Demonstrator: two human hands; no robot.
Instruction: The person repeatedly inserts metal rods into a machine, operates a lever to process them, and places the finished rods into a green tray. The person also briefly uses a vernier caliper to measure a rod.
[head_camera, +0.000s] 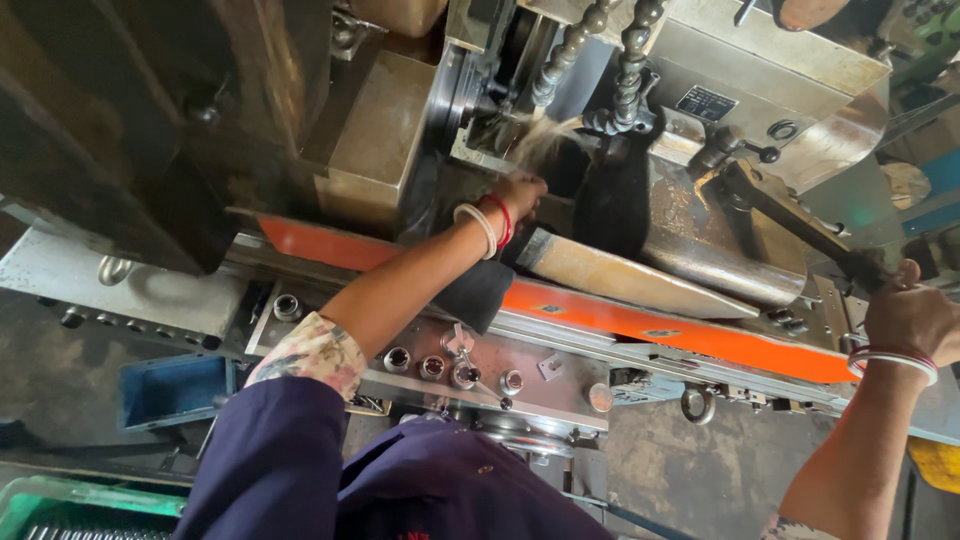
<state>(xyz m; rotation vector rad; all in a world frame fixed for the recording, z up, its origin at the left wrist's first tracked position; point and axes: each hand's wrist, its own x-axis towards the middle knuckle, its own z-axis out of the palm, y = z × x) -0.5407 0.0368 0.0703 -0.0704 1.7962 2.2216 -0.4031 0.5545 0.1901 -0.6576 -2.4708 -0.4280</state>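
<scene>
The dark blue sleeve (290, 450) leads up-frame to the left hand (518, 195), grip hidden, while the right hand (915, 315) clasps the stiff, likely slick lever (790, 222).

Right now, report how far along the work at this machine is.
Done: coolant already flows from the segmented nozzles. In hand: left hand reaches into the wet work zone, right hand grips the long lever. Left: cannot tell; the workpiece is hidden behind the hand and spray.

Two hands (520, 192), two coolant hoses (565, 50)
</scene>
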